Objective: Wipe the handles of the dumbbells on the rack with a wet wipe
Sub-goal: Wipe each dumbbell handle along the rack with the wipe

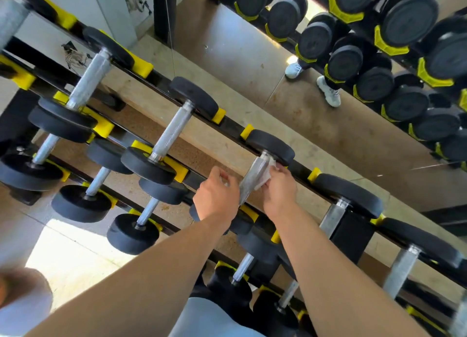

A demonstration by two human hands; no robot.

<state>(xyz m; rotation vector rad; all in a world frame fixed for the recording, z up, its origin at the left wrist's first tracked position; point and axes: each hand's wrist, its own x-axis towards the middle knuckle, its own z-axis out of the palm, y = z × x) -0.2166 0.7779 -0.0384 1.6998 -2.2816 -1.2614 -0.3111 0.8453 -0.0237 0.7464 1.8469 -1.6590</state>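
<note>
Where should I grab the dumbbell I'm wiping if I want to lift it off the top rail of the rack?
Probably by the knurled steel handle, mid-length between the two black heads, coming from above. The dumbbell lies flat across the rack with its heads seated in yellow cradles, so the bar's top is open. The right hand holds the wet wipe against it; the left hand is beside it.

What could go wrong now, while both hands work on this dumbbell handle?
1. The wet wipe covers only the far part of the handle, so the near part may stay unwiped.
2. The right hand works close under the black weight head; if the dumbbell rolls in its yellow cradle, fingers might get pinched.
</note>
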